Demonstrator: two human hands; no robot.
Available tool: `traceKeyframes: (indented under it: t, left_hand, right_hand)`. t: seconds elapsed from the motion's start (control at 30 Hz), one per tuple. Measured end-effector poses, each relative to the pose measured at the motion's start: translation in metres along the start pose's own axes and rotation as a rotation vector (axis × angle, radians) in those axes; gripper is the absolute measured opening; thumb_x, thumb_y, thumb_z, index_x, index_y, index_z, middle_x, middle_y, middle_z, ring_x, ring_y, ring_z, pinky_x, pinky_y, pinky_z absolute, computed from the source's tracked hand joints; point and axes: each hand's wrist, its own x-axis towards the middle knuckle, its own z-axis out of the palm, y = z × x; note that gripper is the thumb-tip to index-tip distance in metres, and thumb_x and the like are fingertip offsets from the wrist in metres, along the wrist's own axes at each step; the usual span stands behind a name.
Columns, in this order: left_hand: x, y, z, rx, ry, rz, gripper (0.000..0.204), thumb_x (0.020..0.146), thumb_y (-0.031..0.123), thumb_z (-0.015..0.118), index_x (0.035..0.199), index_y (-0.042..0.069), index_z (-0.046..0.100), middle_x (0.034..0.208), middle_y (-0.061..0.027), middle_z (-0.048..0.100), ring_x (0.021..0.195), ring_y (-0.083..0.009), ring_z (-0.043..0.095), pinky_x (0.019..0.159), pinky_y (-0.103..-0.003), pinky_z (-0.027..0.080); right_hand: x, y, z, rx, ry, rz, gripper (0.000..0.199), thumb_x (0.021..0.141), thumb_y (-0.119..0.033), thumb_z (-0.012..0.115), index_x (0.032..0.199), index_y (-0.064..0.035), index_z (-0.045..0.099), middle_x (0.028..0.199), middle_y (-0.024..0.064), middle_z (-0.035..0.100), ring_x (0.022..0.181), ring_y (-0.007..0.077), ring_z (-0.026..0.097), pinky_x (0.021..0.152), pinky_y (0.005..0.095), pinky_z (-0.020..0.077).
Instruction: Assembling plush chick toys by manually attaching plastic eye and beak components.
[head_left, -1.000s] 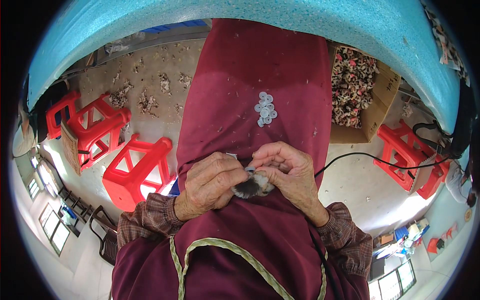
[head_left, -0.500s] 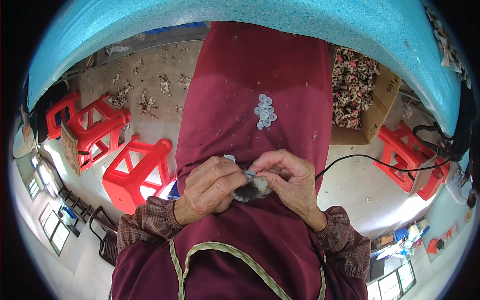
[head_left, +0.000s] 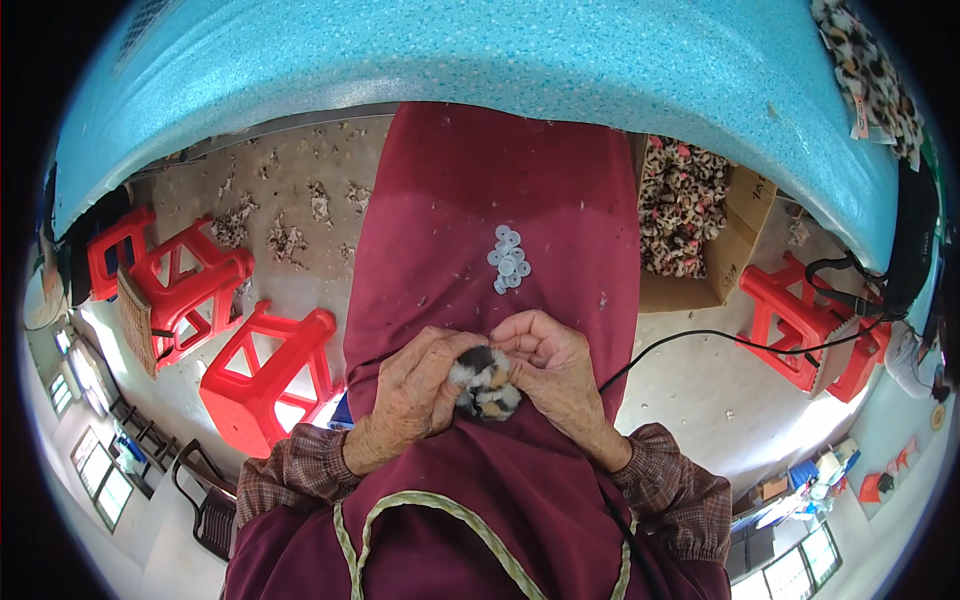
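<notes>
Both my hands are closed on one small plush piece [head_left: 484, 382], patched black, white and orange, held over my lap on the maroon apron [head_left: 470, 190]. My left hand [head_left: 415, 395] clasps it from its side with fingers curled over the fur; my right hand [head_left: 550, 365] pinches it from the opposite side, thumb and forefinger pressed to its upper edge. The piece sits directly between the two grips, touching both, and only its top shows; what the fingertips are working on underneath I cannot tell. Just beyond the grip, further out on the apron, lies a small cluster of white round washers [head_left: 508, 258], untouched and apart from both hands. Off past my right hand, a cardboard box [head_left: 745, 215] stands on the floor, well filled with similar spotted plush pieces. Red plastic stools [head_left: 265, 375] stand off past my left hand. Assessment: the work on this one piece appears under way, not finished, since it remains in hand; the loose washers suggest further fittings are left to do.
</notes>
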Motion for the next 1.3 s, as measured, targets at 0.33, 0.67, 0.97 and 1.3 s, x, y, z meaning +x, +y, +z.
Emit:
traceKeyframes:
  t: [0.33, 0.67, 0.97, 1.3]
  left_hand:
    - [0.000, -0.006, 0.000, -0.130, 0.004, -0.235, 0.022, 0.079, 0.005, 0.060, 0.101, -0.001, 0.057, 0.083, -0.0133, 0.056, 0.072, -0.0282, 0.056, 0.065, -0.033, 0.047]
    - [-0.012, -0.007, -0.004, -0.931, 0.002, -0.751, 0.018, 0.078, 0.009, 0.073, 0.090, 0.001, 0.062, 0.084, -0.0010, 0.062, 0.077, -0.0063, 0.056, 0.069, -0.023, 0.046]
    - [-0.015, -0.005, -0.004, -0.824, -0.015, -0.698, 0.025, 0.076, 0.011, 0.075, 0.095, 0.001, 0.061, 0.086, 0.0008, 0.062, 0.079, -0.0045, 0.055, 0.071, -0.021, 0.046]
    - [-0.017, -0.010, -0.001, -0.538, -0.016, -0.559, 0.029, 0.079, 0.017, 0.071, 0.100, 0.002, 0.059, 0.085, -0.0025, 0.060, 0.077, -0.0080, 0.055, 0.069, -0.025, 0.047]
  right_hand:
    - [-0.002, -0.017, 0.011, -0.303, -0.043, -0.070, 0.032, 0.079, 0.000, 0.067, 0.108, -0.0008, 0.051, 0.089, 0.0019, 0.056, 0.086, 0.0064, 0.055, 0.074, 0.0224, 0.0495]
    - [-0.004, -0.017, 0.011, -0.588, -0.031, -0.155, 0.023, 0.075, 0.000, 0.068, 0.094, -0.0001, 0.055, 0.080, 0.0031, 0.060, 0.075, 0.0061, 0.057, 0.064, 0.0225, 0.0478]
    - [-0.004, -0.017, 0.010, -0.633, -0.064, -0.205, 0.022, 0.076, 0.001, 0.065, 0.096, 0.0006, 0.056, 0.082, 0.0046, 0.062, 0.075, 0.0075, 0.059, 0.067, 0.0235, 0.0484]
    - [-0.007, -0.018, 0.007, -0.514, -0.066, -0.156, 0.018, 0.079, 0.002, 0.063, 0.096, 0.0019, 0.057, 0.086, 0.0064, 0.064, 0.081, 0.0099, 0.062, 0.073, 0.0247, 0.0508]
